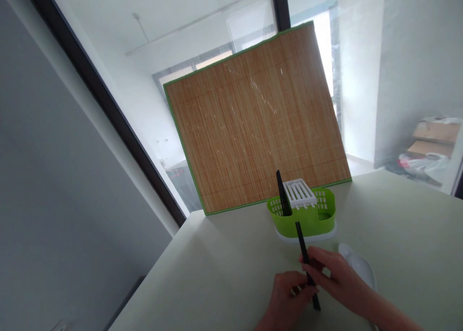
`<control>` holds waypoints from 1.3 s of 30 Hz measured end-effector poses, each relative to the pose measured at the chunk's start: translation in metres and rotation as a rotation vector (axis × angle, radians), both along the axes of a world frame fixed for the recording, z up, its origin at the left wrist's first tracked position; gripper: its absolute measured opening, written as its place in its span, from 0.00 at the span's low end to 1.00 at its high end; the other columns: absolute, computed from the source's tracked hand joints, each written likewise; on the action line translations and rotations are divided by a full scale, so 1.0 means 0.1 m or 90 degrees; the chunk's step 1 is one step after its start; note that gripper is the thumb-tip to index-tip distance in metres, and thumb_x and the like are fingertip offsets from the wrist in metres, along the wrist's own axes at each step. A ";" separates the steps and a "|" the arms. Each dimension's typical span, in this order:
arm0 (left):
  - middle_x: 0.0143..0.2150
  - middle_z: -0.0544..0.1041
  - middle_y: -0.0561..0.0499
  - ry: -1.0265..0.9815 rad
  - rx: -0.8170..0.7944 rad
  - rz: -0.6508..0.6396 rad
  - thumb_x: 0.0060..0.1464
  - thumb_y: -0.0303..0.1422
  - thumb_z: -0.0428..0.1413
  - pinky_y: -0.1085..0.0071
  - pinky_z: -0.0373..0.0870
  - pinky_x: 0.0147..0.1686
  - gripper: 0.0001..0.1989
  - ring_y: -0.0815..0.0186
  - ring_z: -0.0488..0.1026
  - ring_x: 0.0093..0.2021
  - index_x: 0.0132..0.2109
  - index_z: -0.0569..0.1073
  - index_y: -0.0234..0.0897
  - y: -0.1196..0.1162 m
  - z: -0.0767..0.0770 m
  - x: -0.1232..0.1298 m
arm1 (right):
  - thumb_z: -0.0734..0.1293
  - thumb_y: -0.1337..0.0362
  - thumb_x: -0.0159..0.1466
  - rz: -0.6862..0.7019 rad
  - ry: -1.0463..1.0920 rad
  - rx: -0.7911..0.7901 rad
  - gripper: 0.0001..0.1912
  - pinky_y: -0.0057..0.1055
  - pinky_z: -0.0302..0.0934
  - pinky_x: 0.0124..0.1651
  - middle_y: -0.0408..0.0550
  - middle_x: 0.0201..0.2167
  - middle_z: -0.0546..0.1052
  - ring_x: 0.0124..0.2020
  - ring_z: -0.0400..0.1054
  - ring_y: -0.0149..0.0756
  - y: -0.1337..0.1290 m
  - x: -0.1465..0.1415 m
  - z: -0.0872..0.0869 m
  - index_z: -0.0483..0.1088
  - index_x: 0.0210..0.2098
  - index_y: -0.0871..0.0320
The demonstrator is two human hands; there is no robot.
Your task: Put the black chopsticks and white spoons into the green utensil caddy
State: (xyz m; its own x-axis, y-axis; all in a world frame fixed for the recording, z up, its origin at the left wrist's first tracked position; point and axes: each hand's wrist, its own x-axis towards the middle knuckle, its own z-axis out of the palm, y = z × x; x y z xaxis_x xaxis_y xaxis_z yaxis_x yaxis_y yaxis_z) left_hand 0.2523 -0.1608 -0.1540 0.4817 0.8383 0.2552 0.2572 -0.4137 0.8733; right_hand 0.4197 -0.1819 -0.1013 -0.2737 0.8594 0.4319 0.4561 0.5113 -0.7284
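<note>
A pair of black chopsticks (302,244) is pinched in both hands just in front of a green utensil basket (285,226), tilted with the upper ends toward it. My right hand (333,272) grips them around the middle with thumb and fingers. Lower down, my left hand (287,295) has its fingertips closed on the same chopsticks. More black chopsticks (284,198) lean upright in the basket's left compartment. A white slotted rack (300,192) with small hooks covers its middle. White spoons (362,268) lie right of my right hand, partly hidden by the forearm.
All this is on a pale table (217,268). A bamboo mat (253,119) with green edging stands behind the basket, leaning against a glass panel (202,22). Beyond the glass at the right are cardboard boxes (434,138) and plastic bags.
</note>
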 end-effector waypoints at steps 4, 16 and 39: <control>0.24 0.73 0.52 0.000 0.007 0.004 0.52 0.34 0.57 0.76 0.62 0.27 0.08 0.71 0.66 0.26 0.30 0.78 0.36 -0.01 -0.02 0.01 | 0.58 0.61 0.67 0.004 -0.003 -0.002 0.08 0.28 0.59 0.33 0.44 0.29 0.73 0.30 0.66 0.32 -0.01 0.00 0.00 0.65 0.35 0.57; 0.30 0.76 0.47 -0.154 0.112 0.047 0.54 0.41 0.55 0.74 0.66 0.31 0.14 0.68 0.69 0.30 0.38 0.77 0.35 -0.02 0.17 -0.13 | 0.58 0.60 0.67 0.009 -0.032 0.054 0.12 0.26 0.55 0.30 0.40 0.24 0.67 0.26 0.62 0.29 -0.02 -0.02 -0.08 0.59 0.27 0.56; 0.29 0.75 0.49 -0.143 0.156 0.123 0.51 0.33 0.60 0.76 0.66 0.26 0.05 0.70 0.69 0.28 0.34 0.78 0.37 -0.18 0.77 -0.05 | 0.59 0.60 0.67 0.082 -0.041 0.046 0.10 0.25 0.58 0.33 0.43 0.28 0.69 0.29 0.64 0.30 -0.08 -0.04 -0.01 0.66 0.31 0.56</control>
State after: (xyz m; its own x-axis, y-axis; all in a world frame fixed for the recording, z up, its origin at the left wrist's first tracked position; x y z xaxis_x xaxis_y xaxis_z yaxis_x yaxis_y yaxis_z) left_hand 0.2473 -0.1785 -0.0772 0.2306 0.8087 0.5411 0.1639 -0.5804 0.7976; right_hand 0.4161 -0.1902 -0.1024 -0.4080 0.7833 0.4690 0.4283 0.6179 -0.6593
